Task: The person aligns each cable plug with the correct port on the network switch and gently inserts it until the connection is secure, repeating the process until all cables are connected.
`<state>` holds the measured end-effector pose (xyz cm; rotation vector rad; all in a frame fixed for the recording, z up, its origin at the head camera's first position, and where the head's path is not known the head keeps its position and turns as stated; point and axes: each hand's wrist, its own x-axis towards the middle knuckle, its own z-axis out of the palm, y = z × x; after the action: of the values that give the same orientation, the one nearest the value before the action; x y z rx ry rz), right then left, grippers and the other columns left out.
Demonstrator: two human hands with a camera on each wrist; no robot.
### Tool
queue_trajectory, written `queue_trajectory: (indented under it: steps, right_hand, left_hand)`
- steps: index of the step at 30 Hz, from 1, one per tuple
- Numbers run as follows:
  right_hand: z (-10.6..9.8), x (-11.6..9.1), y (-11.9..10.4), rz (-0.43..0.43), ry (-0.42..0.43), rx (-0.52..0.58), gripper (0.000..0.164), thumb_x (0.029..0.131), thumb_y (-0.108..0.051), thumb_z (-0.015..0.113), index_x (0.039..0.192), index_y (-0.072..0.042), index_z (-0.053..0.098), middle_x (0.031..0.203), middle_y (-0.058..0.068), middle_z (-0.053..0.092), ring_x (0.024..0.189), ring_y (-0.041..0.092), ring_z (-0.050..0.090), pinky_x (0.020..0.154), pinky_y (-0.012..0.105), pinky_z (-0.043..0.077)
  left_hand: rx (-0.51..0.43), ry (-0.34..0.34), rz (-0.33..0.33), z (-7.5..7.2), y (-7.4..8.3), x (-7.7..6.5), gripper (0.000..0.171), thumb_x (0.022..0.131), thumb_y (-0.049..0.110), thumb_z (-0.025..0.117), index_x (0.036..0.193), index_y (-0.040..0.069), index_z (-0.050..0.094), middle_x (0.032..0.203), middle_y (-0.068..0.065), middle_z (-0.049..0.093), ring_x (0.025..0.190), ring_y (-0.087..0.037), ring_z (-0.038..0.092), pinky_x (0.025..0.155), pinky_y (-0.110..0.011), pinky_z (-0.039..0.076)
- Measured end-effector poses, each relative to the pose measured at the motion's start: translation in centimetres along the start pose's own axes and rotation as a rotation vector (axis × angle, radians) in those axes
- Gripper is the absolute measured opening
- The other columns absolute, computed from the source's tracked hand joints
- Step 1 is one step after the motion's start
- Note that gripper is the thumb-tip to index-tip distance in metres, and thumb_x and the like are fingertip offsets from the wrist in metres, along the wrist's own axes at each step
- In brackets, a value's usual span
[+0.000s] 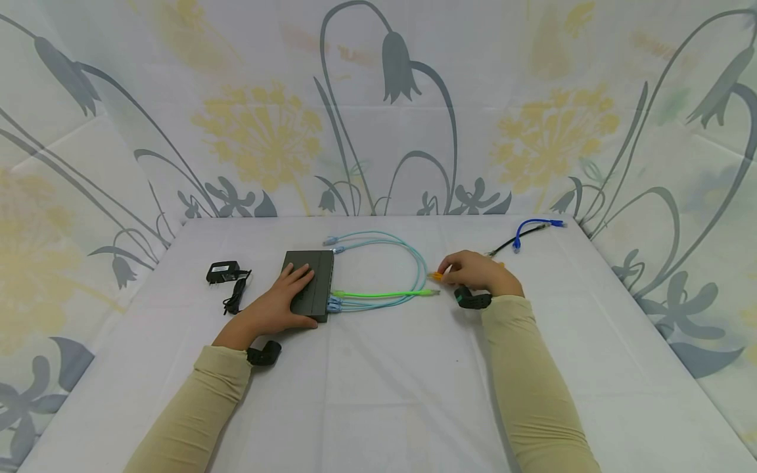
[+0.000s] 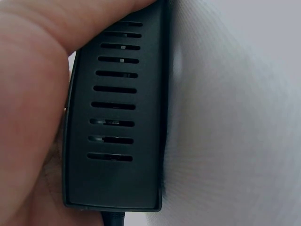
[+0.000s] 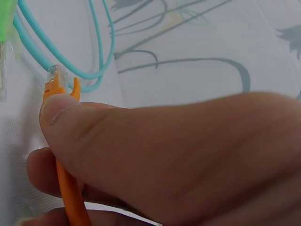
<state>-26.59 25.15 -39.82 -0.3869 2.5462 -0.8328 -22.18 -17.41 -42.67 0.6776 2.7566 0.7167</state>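
My left hand (image 1: 275, 305) rests on the dark network switch (image 1: 313, 286), fingers spread over its top and thumb at its near edge. The slotted side of the switch (image 2: 113, 113) shows close up in the left wrist view. Light blue network cables (image 1: 408, 246) and a bright green cable (image 1: 384, 293) run from its right side; the green one's far plug lies free. To the right, my right hand (image 1: 476, 272) pinches an orange network cable (image 3: 70, 193) just behind its clear plug (image 3: 57, 73), which points left toward the blue loops. The rest of the orange cable is mostly hidden by that hand.
A black power adapter (image 1: 225, 271) with its bundled cord (image 1: 235, 295) lies left of the switch. At the back right are a short black cable (image 1: 514, 240) and a dark blue cable (image 1: 523, 228). A flower-patterned cloth (image 1: 367, 131) hangs behind the white table (image 1: 402, 394).
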Motion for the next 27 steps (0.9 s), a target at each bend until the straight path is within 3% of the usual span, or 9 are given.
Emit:
queue_trajectory:
  steps: [11, 19, 27]
  right_hand:
    - [0.5, 0.5, -0.4, -0.009, 0.015, -0.014, 0.024, 0.094, -0.020, 0.061, 0.116, -0.010, 0.068, 0.078, 0.006, 0.064, 0.064, 0.017, 0.053, 0.060, 0.029, 0.043]
    - [0.9, 0.7, -1.0, -0.042, 0.002, -0.006, 0.025, 0.094, -0.024, 0.063, 0.115, -0.011, 0.068, 0.088, 0.006, 0.069, 0.066, 0.016, 0.055, 0.064, 0.029, 0.045]
    - [1.3, 1.0, -1.4, -0.044, -0.013, 0.015, 0.023, 0.093, -0.025, 0.065, 0.113, -0.015, 0.070, 0.083, 0.005, 0.068, 0.065, 0.017, 0.056, 0.061, 0.029, 0.046]
  left_hand:
    - [0.002, -0.001, 0.002, 0.2, -0.2, 0.1, 0.107, 0.075, 0.049, 0.080, 0.156, 0.013, 0.021, 0.165, -0.008, 0.009, 0.151, -0.038, -0.007, 0.113, -0.064, 0.021]
    - [0.003, -0.003, -0.004, 0.0, 0.0, 0.0, 0.107, 0.075, 0.049, 0.080, 0.156, 0.013, 0.020, 0.165, -0.007, 0.009, 0.151, -0.037, -0.007, 0.113, -0.064, 0.021]
    - [0.004, -0.006, -0.011, 0.0, 0.2, -0.1, 0.107, 0.075, 0.048, 0.080, 0.156, 0.013, 0.021, 0.165, -0.007, 0.009, 0.151, -0.037, -0.007, 0.113, -0.064, 0.021]
